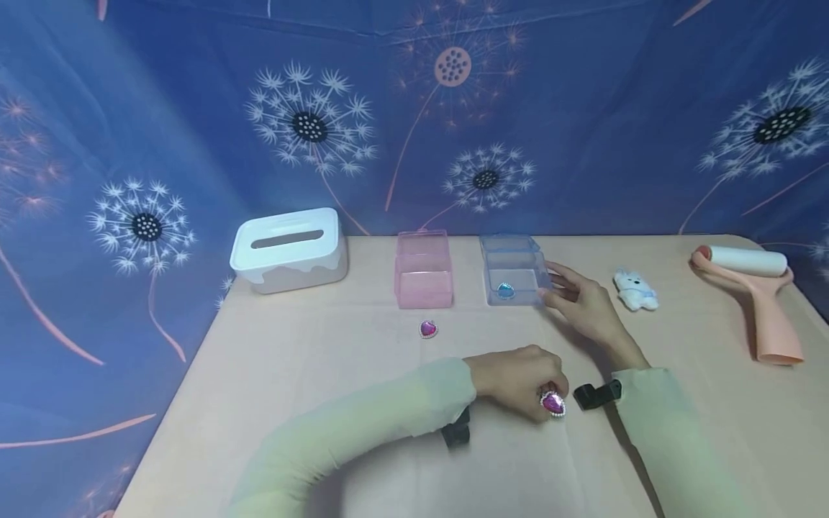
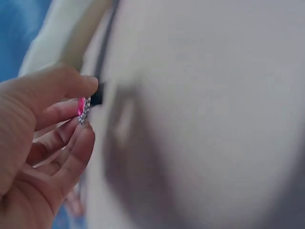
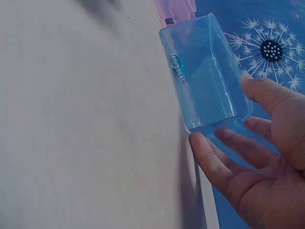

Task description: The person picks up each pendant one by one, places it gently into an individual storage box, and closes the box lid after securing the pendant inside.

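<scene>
My left hand (image 1: 518, 378) pinches a pink heart ring (image 1: 553, 403) with a beaded silver edge, low over the front of the table. In the left wrist view that ring (image 2: 81, 107) sits between thumb and fingertips. My right hand (image 1: 583, 306) holds the right end of a clear blue box (image 1: 516, 279), fingertips at its front corner and far side. The box's lid is raised, and a blue gem ring (image 3: 178, 69) lies inside. A second pink heart ring (image 1: 428, 329) rests on the table before a clear pink box (image 1: 424, 288), whose lid is also up.
At the back left stands a white-topped tissue box (image 1: 291, 252). Right of my right hand lie a small white bear (image 1: 636, 291) and a peach-handled lint roller (image 1: 771, 316). A blue dandelion-print cloth (image 1: 401, 115) hangs behind the table.
</scene>
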### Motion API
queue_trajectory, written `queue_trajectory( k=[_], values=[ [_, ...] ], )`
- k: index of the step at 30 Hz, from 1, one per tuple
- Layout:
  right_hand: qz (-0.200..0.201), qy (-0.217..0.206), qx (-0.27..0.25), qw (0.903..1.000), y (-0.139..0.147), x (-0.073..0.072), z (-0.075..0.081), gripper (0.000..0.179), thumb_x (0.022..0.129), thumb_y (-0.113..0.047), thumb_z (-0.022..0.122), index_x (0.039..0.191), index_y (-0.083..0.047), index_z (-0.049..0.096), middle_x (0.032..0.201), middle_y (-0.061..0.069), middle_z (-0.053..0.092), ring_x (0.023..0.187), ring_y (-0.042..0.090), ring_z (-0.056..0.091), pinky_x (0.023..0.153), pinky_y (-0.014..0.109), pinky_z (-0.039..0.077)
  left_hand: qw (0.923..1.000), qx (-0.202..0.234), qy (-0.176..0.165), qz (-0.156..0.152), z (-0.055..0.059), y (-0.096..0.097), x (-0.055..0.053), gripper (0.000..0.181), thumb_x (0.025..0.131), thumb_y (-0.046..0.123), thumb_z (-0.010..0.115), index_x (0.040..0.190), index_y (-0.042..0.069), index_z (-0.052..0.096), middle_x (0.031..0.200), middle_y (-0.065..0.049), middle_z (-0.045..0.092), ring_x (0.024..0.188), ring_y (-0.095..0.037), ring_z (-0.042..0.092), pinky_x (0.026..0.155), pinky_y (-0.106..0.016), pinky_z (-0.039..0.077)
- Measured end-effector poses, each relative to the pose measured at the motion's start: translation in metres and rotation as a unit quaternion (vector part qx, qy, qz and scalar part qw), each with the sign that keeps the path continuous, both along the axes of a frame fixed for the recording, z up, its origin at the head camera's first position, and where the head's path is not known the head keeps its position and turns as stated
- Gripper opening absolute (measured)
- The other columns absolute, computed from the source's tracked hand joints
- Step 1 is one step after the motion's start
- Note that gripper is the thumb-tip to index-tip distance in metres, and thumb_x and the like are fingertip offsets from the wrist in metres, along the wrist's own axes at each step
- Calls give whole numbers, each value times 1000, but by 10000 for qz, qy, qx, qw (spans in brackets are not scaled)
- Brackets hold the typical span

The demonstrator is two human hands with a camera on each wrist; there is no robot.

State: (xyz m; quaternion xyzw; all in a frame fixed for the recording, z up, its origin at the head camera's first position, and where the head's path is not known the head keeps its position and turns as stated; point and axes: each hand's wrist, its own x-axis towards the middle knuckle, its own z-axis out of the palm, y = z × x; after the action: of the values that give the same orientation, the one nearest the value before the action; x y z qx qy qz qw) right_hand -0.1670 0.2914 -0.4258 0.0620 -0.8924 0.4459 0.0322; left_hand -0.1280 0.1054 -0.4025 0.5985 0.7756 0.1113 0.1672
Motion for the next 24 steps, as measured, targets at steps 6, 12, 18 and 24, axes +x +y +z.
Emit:
queue_trajectory(
  k=[6, 12, 18, 24],
  values=[
    [33, 161, 81, 9998, 0, -1, -2, 59, 94, -23, 64, 146, -9, 41, 132, 29, 55, 110, 45, 62, 84, 27, 57, 9932, 679, -514, 790, 34, -15, -38, 27, 79, 19, 77, 105, 12, 73, 92, 7, 66, 79, 3, 56, 71, -2, 42],
    [38, 79, 92, 9999, 4, -1, -3, 60, 94, -26, 63, 147, -12, 40, 133, 28, 55, 111, 45, 61, 76, 6, 50, 9723, 1239, -579, 1893, 56, -15, -92, 27, 81, 17, 77, 107, 9, 72, 100, 1, 70, 89, -6, 62, 78, -9, 47],
    [15, -60, 38, 10000, 6, 0, -4, 62, 94, -32, 62, 148, -15, 38, 136, 27, 54, 113, 45, 61, 77, 10, 52, 9607, 1076, -414, 2525, 47, -4, -122, 29, 82, 20, 77, 109, 12, 72, 104, 1, 70, 94, -9, 63, 79, -16, 50],
    [116, 1, 39, 9999, 2, -3, -7, 62, 94, -33, 61, 149, -14, 38, 136, 28, 53, 113, 46, 60, 80, 22, 57, 9603, 792, -374, 2647, 30, 1, -133, 33, 80, 17, 79, 111, 10, 71, 113, -1, 70, 101, -12, 64, 85, -17, 51]
  ],
)
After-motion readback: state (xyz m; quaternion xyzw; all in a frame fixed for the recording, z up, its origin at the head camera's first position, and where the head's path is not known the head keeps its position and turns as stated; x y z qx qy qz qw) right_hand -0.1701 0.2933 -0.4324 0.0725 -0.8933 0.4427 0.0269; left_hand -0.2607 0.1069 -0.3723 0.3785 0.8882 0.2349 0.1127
